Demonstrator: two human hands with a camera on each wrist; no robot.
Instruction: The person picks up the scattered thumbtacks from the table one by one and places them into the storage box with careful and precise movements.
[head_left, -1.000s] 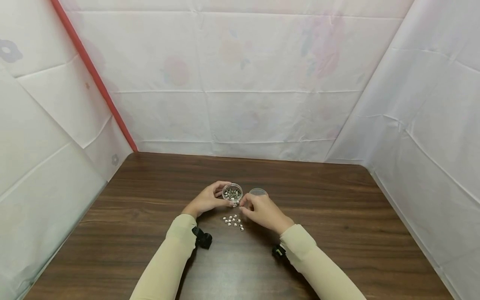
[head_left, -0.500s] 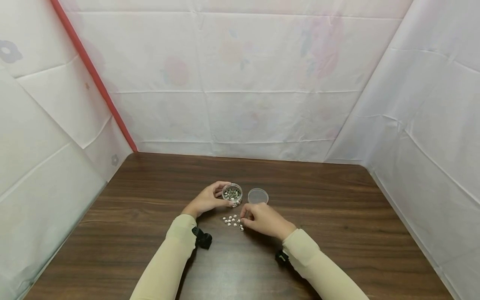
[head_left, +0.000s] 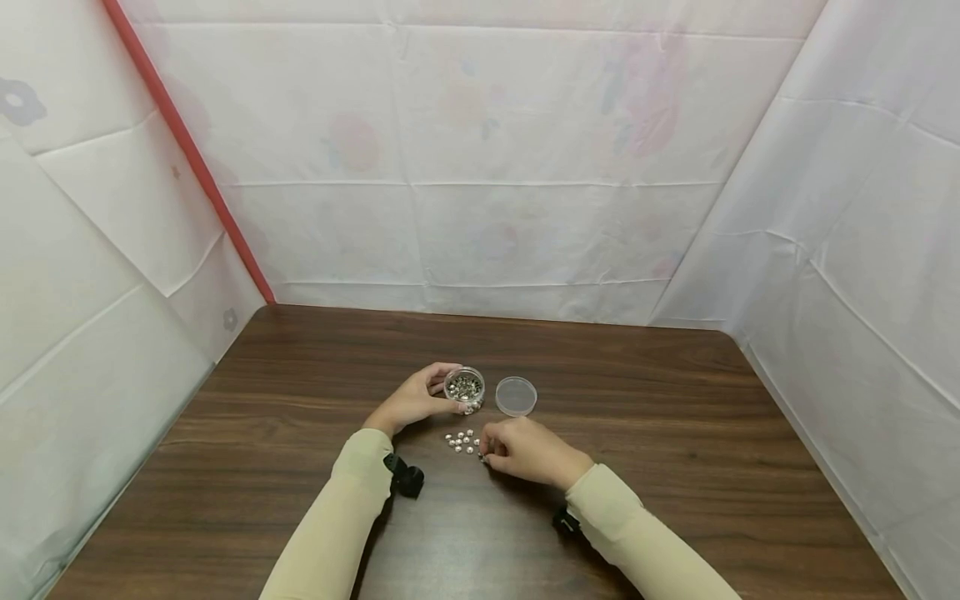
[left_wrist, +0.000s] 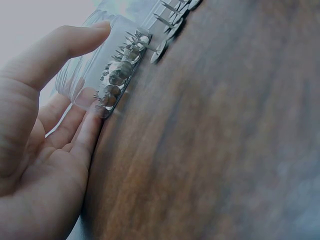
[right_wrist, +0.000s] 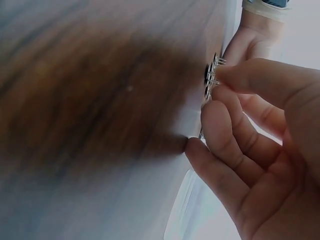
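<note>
A clear round tub [head_left: 465, 372] of silver thumbtacks [head_left: 463, 388] stands on the table. My left hand [head_left: 414, 400] grips its side, thumb at the front and fingers behind; the left wrist view shows the thumb [left_wrist: 75, 42] against the clear wall. Several loose thumbtacks [head_left: 459, 442] lie in front of the tub, pins upward in the wrist views. At the right edge of this group, my right hand [head_left: 528, 452] pinches a thumbtack [right_wrist: 212, 80] between thumb and forefinger, low over the table. The fingertips partly hide it. The other right fingers are loosely curled.
A clear round lid [head_left: 517, 397] lies flat right of the tub, just beyond my right hand. The dark wooden table [head_left: 675, 433] is bounded by white cloth walls [head_left: 480, 233] at the back and sides. A red strip [head_left: 187, 150] runs down the back left corner.
My right hand has moved from beside the tub down toward me, to the right edge of the loose thumbtacks, uncovering the lid. My left hand keeps its hold on the tub.
</note>
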